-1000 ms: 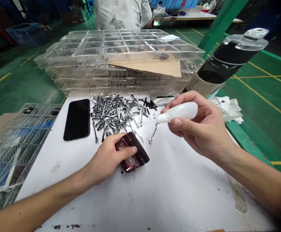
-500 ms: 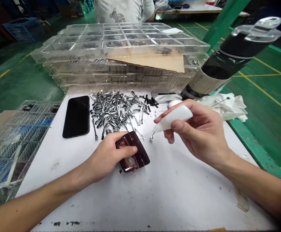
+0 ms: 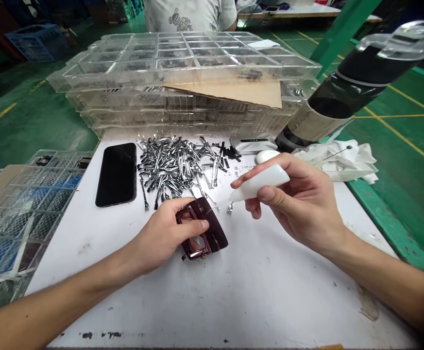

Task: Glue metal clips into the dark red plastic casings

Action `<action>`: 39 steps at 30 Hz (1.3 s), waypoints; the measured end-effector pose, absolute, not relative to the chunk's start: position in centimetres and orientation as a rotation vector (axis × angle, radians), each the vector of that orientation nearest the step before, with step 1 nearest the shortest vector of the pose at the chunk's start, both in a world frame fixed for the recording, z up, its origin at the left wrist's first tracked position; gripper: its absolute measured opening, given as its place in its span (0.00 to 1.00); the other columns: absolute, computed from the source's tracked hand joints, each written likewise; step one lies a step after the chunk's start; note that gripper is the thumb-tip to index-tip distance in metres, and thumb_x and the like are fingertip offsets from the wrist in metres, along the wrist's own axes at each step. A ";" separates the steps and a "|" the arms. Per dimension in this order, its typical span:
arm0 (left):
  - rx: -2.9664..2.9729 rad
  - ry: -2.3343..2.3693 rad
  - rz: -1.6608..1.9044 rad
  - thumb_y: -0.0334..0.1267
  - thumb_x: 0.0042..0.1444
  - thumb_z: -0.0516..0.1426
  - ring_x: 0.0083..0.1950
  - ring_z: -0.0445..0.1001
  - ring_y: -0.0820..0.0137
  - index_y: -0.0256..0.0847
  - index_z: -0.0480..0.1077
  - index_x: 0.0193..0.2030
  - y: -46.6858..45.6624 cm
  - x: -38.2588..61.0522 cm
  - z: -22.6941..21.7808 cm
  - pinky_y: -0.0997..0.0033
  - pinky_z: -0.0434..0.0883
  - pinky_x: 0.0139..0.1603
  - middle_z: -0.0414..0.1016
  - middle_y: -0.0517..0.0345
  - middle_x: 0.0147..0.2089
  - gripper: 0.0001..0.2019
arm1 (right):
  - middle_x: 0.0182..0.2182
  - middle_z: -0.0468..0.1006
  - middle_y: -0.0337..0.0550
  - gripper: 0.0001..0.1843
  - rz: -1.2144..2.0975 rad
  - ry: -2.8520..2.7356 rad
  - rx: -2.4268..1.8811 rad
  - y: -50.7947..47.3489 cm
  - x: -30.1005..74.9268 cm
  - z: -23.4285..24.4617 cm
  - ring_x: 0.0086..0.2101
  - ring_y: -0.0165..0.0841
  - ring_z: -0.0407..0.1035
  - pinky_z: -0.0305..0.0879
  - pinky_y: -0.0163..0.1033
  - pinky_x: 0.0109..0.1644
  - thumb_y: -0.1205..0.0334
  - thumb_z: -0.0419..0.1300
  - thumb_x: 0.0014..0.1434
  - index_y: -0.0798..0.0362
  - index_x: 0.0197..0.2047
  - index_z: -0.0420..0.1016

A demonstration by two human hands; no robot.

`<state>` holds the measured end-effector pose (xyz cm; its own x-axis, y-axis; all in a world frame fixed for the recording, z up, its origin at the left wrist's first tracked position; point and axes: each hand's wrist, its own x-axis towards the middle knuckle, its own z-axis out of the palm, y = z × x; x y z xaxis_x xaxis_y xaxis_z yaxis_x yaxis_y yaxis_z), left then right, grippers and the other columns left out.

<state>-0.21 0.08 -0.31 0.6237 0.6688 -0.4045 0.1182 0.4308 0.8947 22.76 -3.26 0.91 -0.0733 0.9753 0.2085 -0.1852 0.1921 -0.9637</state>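
Off the left edge of the desk is a clear tray with many little boxes in it. On the desk, by the left edge, a black phone lies flat. Then comes the left hand, over the middle of the desk. Its thumb and fingers hold a shiny, dark red frame with a dark flat piece. Behind it is a messy heap of silver clips, nearer the far edge. A stack of clear trays sits along that edge, with brown cardboard at its front. Next is a small white bottle, pinched in the right hand. Its thin tip points left, at the frame; I cannot tell if they touch. Near the far right corner are crumpled white paper and a tall drink bottle, which looks tilted.
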 end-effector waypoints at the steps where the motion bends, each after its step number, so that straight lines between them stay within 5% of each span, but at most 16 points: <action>1: 1.097 0.865 0.400 0.35 0.60 0.61 0.28 0.78 0.69 0.39 0.72 0.36 0.1 -0.2 -0.3 0.72 0.76 0.28 0.79 0.56 0.33 0.04 | 0.40 0.82 0.46 0.05 1.199 -1.234 -0.884 -3.3 22.8 0.9 0.29 0.31 0.75 0.74 0.37 0.30 0.65 0.68 0.62 0.53 0.42 0.78; 39: 1.076 0.873 0.379 0.35 0.58 0.63 0.30 0.78 0.68 0.37 0.72 0.37 0.2 -0.4 -0.2 0.70 0.77 0.29 0.79 0.57 0.33 0.05 | 0.39 0.83 0.46 0.06 1.137 -1.265 -0.869 -3.2 22.8 0.7 0.28 0.32 0.75 0.75 0.37 0.28 0.64 0.70 0.60 0.51 0.42 0.80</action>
